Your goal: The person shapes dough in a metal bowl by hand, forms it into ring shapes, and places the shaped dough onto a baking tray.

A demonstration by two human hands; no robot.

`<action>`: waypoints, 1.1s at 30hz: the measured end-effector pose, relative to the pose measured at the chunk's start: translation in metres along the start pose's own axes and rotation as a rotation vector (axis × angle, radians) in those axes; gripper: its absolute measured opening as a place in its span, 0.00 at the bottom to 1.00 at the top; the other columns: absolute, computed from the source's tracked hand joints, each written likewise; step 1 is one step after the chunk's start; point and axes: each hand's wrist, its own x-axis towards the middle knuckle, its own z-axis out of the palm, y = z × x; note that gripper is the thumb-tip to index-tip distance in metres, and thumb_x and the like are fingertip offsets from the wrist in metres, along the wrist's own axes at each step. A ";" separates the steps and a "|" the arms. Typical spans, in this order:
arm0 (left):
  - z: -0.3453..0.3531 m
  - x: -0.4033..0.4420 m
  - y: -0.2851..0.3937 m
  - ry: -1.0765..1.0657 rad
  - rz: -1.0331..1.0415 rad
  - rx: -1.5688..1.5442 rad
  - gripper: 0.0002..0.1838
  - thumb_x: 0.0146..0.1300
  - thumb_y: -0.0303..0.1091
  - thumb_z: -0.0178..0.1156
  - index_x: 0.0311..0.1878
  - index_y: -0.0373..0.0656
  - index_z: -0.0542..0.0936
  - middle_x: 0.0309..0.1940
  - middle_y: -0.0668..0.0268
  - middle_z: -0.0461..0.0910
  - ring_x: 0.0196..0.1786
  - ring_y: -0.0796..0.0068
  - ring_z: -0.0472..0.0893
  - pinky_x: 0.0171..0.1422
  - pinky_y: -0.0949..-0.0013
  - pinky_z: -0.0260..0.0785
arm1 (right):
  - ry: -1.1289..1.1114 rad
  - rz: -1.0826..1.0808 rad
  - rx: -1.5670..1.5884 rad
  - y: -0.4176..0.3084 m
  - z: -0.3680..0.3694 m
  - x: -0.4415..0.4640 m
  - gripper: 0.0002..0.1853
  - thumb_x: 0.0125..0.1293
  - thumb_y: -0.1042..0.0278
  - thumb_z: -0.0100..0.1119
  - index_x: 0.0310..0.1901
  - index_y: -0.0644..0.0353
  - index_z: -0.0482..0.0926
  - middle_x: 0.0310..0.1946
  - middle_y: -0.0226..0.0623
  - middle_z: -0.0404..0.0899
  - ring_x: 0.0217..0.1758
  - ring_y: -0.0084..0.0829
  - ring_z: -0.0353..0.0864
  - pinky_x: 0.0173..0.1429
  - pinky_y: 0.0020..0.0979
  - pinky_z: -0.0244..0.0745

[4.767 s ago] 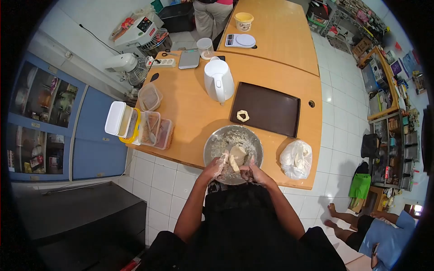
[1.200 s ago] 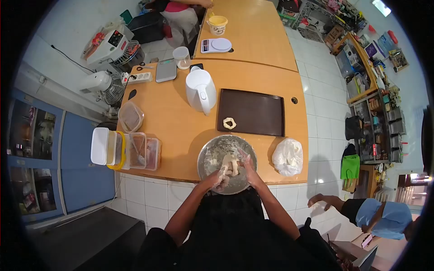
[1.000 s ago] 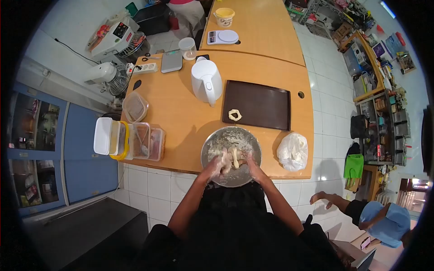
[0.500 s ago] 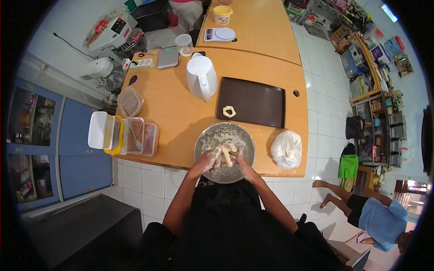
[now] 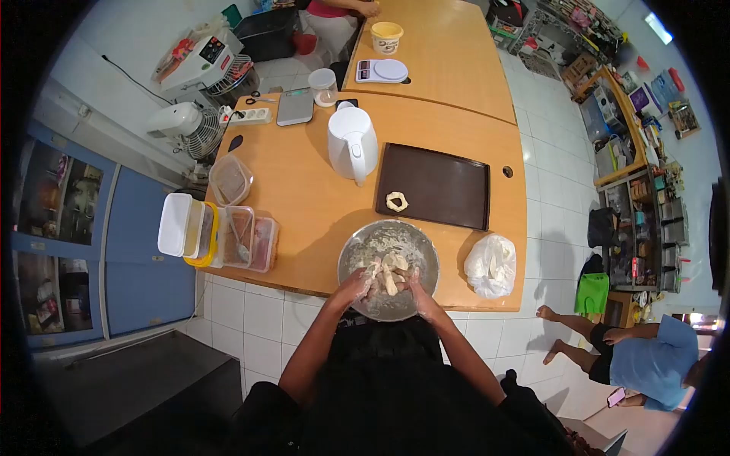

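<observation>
Inside a metal bowl (image 5: 427,251) at the table's front edge, both my hands are at work on pale, lumpy dough (image 5: 391,277). My left hand (image 5: 357,286) is floury and has its fingers curled around the dough's left side. From the right, my right hand (image 5: 420,290) grips the other side of it, its fingertips partly hidden by the dough. Floury crumbs coat the bowl's inner wall. Just behind the bowl lies a dark baking tray (image 5: 449,178), with one dough ring (image 5: 396,201) near its front left corner.
A white kettle (image 5: 351,144) stands behind the bowl, and a tied white plastic bag (image 5: 490,266) sits to its right. Stacked plastic containers (image 5: 251,239) occupy the left edge. Farther back are kitchen scales (image 5: 295,107) and a tub (image 5: 386,38). Two other people (image 5: 650,365) (image 5: 334,9) are nearby.
The whole view has shifted, so the table appears lower and farther right. My hands stay in the bowl, and the dough between them has changed shape slightly. More of the far person's arm shows.
</observation>
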 end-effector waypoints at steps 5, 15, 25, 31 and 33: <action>0.016 -0.007 -0.026 0.025 0.006 0.020 0.26 0.70 0.59 0.42 0.44 0.43 0.73 0.23 0.71 0.70 0.23 0.81 0.69 0.24 0.72 0.63 | 0.115 -0.064 0.071 -0.029 0.010 -0.005 0.43 0.67 0.27 0.21 0.71 0.55 0.57 0.55 0.45 0.73 0.64 0.37 0.65 0.71 0.41 0.53; 0.015 -0.030 0.023 -0.080 0.046 -0.065 0.25 0.71 0.55 0.44 0.46 0.40 0.76 0.24 0.73 0.72 0.23 0.81 0.69 0.24 0.75 0.59 | 0.057 0.025 -0.120 -0.019 0.011 -0.013 0.39 0.72 0.34 0.23 0.68 0.59 0.62 0.58 0.47 0.72 0.64 0.37 0.68 0.70 0.36 0.56; 0.014 -0.025 -0.009 -0.230 -0.157 0.012 0.24 0.69 0.55 0.50 0.43 0.40 0.77 0.25 0.73 0.73 0.24 0.82 0.68 0.27 0.75 0.60 | 0.054 -0.078 -0.017 -0.016 0.010 -0.001 0.38 0.73 0.37 0.26 0.64 0.67 0.66 0.60 0.49 0.71 0.68 0.38 0.64 0.72 0.35 0.53; 0.002 -0.033 0.022 -0.087 0.197 0.011 0.24 0.66 0.46 0.53 0.59 0.39 0.75 0.30 0.73 0.74 0.27 0.84 0.69 0.26 0.77 0.62 | 0.030 0.016 -0.213 -0.011 0.009 -0.019 0.40 0.73 0.36 0.28 0.62 0.71 0.67 0.58 0.52 0.71 0.69 0.42 0.62 0.73 0.38 0.51; -0.002 -0.023 0.011 -0.075 0.146 0.097 0.24 0.66 0.44 0.53 0.60 0.40 0.75 0.31 0.74 0.75 0.28 0.84 0.70 0.30 0.76 0.64 | 0.063 -0.107 -0.260 -0.019 0.013 -0.022 0.39 0.73 0.37 0.28 0.62 0.70 0.67 0.58 0.52 0.70 0.68 0.43 0.61 0.73 0.38 0.50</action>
